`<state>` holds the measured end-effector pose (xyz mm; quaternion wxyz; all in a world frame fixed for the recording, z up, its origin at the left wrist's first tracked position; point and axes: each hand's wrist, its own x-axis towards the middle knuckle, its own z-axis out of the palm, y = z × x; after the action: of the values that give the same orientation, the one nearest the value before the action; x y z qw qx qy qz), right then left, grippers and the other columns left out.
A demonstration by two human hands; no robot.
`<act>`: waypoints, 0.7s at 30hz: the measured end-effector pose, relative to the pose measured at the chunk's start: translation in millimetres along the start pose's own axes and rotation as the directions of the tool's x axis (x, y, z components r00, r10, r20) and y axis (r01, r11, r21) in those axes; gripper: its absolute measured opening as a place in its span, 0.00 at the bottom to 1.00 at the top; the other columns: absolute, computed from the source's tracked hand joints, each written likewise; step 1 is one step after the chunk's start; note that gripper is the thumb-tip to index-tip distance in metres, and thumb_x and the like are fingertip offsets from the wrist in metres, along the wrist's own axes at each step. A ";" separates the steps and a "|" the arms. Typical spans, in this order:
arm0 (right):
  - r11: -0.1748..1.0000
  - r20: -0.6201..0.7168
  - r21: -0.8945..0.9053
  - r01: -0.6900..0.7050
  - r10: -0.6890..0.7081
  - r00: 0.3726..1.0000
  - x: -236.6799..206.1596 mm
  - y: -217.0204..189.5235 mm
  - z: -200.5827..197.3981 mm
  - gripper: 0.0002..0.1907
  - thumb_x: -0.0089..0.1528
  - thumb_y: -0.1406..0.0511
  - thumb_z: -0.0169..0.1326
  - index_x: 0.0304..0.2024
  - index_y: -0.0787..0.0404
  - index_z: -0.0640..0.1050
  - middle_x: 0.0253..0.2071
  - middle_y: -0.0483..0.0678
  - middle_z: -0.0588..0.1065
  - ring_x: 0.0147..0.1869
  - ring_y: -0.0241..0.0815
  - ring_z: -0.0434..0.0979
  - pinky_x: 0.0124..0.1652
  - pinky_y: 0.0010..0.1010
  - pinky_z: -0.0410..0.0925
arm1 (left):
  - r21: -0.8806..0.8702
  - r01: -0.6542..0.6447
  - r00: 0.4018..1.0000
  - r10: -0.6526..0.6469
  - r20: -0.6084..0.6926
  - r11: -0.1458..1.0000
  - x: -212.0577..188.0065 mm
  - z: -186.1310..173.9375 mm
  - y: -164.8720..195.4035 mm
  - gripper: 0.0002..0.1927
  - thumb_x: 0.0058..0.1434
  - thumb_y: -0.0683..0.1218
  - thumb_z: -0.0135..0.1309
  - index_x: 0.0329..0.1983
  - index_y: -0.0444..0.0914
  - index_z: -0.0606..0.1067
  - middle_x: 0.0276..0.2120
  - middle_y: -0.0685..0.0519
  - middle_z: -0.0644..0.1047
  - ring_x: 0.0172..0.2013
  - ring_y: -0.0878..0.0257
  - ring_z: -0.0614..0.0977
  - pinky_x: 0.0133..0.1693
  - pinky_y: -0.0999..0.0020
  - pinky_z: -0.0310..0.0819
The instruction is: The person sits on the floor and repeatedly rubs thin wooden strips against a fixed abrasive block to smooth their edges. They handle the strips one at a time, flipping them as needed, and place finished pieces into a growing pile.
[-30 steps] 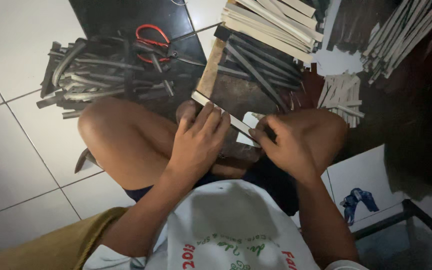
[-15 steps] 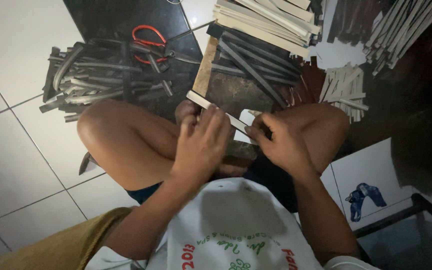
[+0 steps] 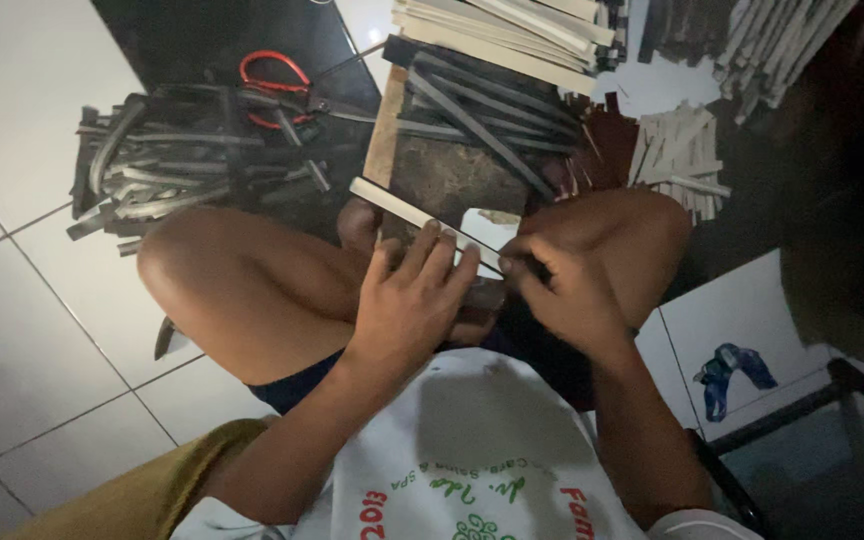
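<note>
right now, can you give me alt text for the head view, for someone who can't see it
A person sitting cross-legged on a tiled floor holds a pale flat strip in both hands, the left hand laid over it and the right hand pinching its near end. Ahead lie a wooden board, red-handled scissors, a heap of dark strips and stacks of pale strips.

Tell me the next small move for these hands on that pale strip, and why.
Probably slide the right hand a little along the pale strip. The left hand lies over its middle, the right pinches its near end, and the far end juts free over the dark board, so most of its length looks unhandled.
</note>
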<state>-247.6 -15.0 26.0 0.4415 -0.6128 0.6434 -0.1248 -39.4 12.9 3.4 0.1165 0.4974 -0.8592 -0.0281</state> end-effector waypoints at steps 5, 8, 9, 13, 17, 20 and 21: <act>0.980 -0.072 -0.081 0.184 -0.190 0.979 -4.8 9.6 0.3 0.10 0.62 0.66 0.60 0.45 0.63 0.81 0.40 0.53 0.82 0.43 0.45 0.84 0.41 0.34 0.73 | -0.084 -0.023 0.998 0.018 -0.055 0.996 3.2 -4.2 7.2 0.23 0.63 0.54 0.55 0.61 0.46 0.76 0.56 0.44 0.76 0.61 0.53 0.76 0.56 0.54 0.65; 0.946 -0.095 -0.131 0.295 -0.309 0.946 -5.7 17.6 2.3 0.09 0.62 0.67 0.59 0.44 0.63 0.81 0.40 0.54 0.82 0.45 0.47 0.84 0.43 0.35 0.74 | -0.128 -0.010 0.999 0.003 -0.054 0.992 3.8 -4.6 10.6 0.24 0.62 0.56 0.55 0.60 0.44 0.76 0.56 0.43 0.76 0.61 0.51 0.75 0.55 0.51 0.66; 0.939 -0.114 -0.136 0.317 -0.332 0.936 -7.1 20.5 3.1 0.09 0.62 0.67 0.59 0.44 0.64 0.81 0.40 0.54 0.82 0.45 0.48 0.83 0.43 0.35 0.73 | -0.172 -0.003 0.998 -0.007 -0.059 0.985 4.4 -4.0 12.2 0.25 0.61 0.57 0.55 0.59 0.43 0.77 0.55 0.41 0.75 0.60 0.49 0.75 0.54 0.50 0.66; 0.962 -0.113 -0.067 0.266 -0.272 0.956 -8.9 37.0 -2.9 0.09 0.64 0.66 0.58 0.45 0.63 0.80 0.39 0.53 0.81 0.42 0.45 0.82 0.41 0.33 0.73 | -0.054 0.020 0.999 -0.023 -0.047 0.998 4.8 -2.3 19.4 0.23 0.59 0.51 0.55 0.59 0.47 0.77 0.54 0.46 0.75 0.61 0.53 0.75 0.55 0.48 0.66; 0.952 -0.078 0.169 -0.256 0.272 0.959 -6.5 58.1 -11.4 0.13 0.67 0.61 0.54 0.50 0.60 0.79 0.36 0.51 0.81 0.34 0.42 0.77 0.33 0.35 0.69 | -0.096 0.001 0.996 -0.009 -0.086 0.995 2.4 -2.0 20.3 0.21 0.62 0.50 0.55 0.59 0.45 0.77 0.54 0.45 0.74 0.61 0.51 0.75 0.55 0.50 0.66; 0.969 0.025 0.238 0.061 -0.069 0.997 -1.5 72.0 -10.2 0.14 0.69 0.60 0.51 0.48 0.63 0.78 0.40 0.47 0.80 0.43 0.33 0.80 0.41 0.26 0.73 | -0.062 -0.022 0.996 0.017 -0.085 0.998 4.0 0.5 22.3 0.19 0.63 0.49 0.54 0.58 0.45 0.77 0.54 0.44 0.74 0.60 0.51 0.75 0.54 0.51 0.66; 0.973 0.021 0.217 0.084 -0.090 0.996 -1.0 74.7 -6.1 0.14 0.69 0.60 0.53 0.48 0.64 0.78 0.40 0.47 0.80 0.43 0.33 0.80 0.42 0.27 0.73 | -0.043 -0.027 0.997 0.024 -0.075 0.999 4.3 1.1 24.2 0.19 0.64 0.49 0.54 0.58 0.45 0.77 0.54 0.44 0.75 0.60 0.51 0.75 0.54 0.52 0.66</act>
<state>-302.8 -0.2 -22.5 0.5091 -0.5907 0.5919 -0.2036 -62.3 21.3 7.1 0.1596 0.4843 -0.8598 -0.0272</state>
